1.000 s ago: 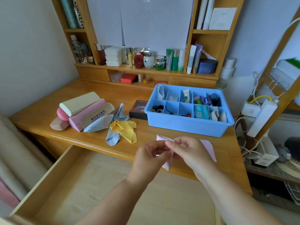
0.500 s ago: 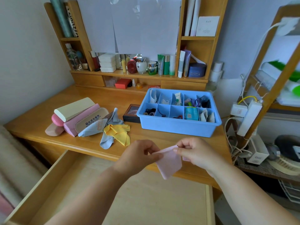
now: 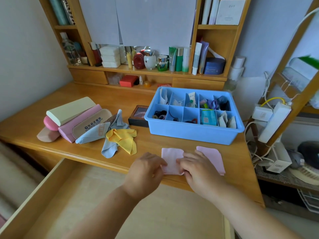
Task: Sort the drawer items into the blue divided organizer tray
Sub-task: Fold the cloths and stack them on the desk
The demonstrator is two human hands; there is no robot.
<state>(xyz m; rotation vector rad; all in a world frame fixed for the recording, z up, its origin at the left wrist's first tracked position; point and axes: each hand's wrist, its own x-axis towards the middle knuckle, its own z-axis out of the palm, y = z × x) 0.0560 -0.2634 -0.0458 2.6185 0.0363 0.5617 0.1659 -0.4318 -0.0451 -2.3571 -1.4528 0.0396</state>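
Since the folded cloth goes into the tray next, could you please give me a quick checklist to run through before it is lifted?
1. Small pink folded cloth lies flat on the wooden desk: ok.
2. Both hands on it, left hand at its left edge, right hand at its right: ok.
3. Secure grip on the cloth: cannot tell; the fingertips are hard to read.
4. Second pink cloth kept apart from the first: ok, it lies to the right, partly under the right hand.
5. Free compartment in the blue plastic divided tray: cannot tell; most hold items.
6. Path from cloth to tray unobstructed: ok.
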